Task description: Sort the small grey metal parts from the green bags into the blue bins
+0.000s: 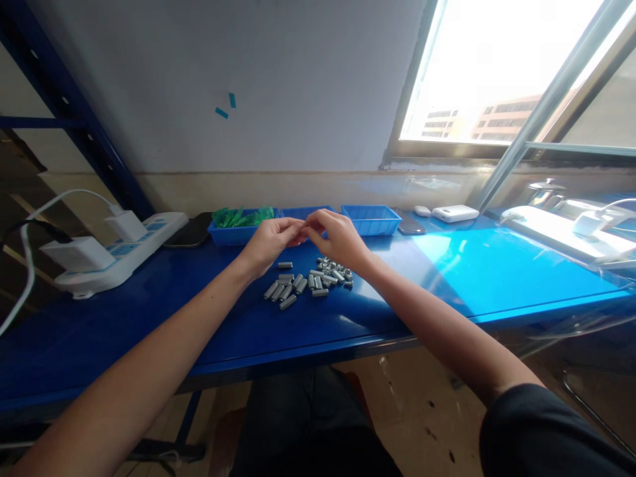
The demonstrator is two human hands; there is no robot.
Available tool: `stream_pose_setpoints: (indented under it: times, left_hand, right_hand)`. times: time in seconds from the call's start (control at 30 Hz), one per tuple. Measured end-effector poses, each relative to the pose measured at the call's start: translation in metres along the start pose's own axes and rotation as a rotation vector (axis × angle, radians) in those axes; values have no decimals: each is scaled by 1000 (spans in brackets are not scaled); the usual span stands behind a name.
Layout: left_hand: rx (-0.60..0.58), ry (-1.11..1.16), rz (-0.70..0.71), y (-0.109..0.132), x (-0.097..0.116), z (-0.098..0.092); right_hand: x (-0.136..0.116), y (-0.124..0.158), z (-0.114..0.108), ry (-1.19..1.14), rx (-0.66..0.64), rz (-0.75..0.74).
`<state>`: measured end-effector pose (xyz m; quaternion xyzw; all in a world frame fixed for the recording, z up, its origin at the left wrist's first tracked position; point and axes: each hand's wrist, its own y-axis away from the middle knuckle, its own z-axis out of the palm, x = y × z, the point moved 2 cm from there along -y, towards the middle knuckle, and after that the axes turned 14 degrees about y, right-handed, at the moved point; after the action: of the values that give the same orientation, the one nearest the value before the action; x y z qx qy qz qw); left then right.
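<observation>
Left hand (271,240) and right hand (338,235) meet at the fingertips above the bench (278,338), in front of the middle bin (293,212). Each is drawn in narrow, thumb toward forefinger; the fingers hide whatever may be between them, so what they hold, if anything, cannot be told.

Metal tubes (287,303) lie below the hands in 2 loose groups. The left group is spread out, with 1 tube apart from the others near the left hand; the right group lies against a pile of small parts (325,265), under the right hand. Behind stand 3 blue bins in a row: the left bin (233,236) holds green pieces (238,217), and the right bin (372,225) stands just beside a phone (411,224).

This looks like fine fingertip work, best done with 1 hand steady while the other makes the small adjustments. A light pinch should serve better than a hard squeeze, as smooth metal could slip. Keeping the tips over the bench gives any dropped piece somewhere to land, though it may roll. Tilting the right wrist outward would uncover the contact point and let the eye guide it.
</observation>
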<state>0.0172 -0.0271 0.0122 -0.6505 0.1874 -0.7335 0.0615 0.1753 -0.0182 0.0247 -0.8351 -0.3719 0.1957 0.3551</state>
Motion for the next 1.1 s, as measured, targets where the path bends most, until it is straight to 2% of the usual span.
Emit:
stream_pose_setpoints:
  times: [0.1,0.2,0.27,0.3,0.37,0.43,0.47,0.57,0.63,0.77,0.9,1.1]
  left_hand:
    - [-31,-50,23,2,0,3]
    - [-156,-409,76,2,-4,7]
    - [-321,-683,123,1,-9,11]
    - [-409,-791,142,0,-12,13]
    - [-551,-928,153,-2,-16,15]
    - [-605,-976,149,-4,-18,15]
    - [-601,-981,144,-4,-18,14]
    - [-527,-988,115,-3,-16,8]
    - [-470,-985,92,-1,-15,4]
    - [-403,-945,80,1,-15,-2]
    - [-375,-972,65,-1,-15,-6]
    - [-327,-988,62,-3,-19,-12]
  right_hand:
    - [7,-5,-10,64,72,1]
    - [28,-11,-25,152,209,56]
    - [51,-11,-33,270,263,204]
    - [64,-10,-35,346,239,302]
    - [88,-5,-32,507,40,477]
    - [100,1,-27,594,-154,552]
    - [100,2,-24,598,-202,557]
    - [79,0,-17,456,-205,471]
    - [55,-3,-11,309,-246,353]
    - [17,-2,4,141,-421,104]
    - [13,5,13,109,-538,24]
    - [18,8,23,227,-602,89]
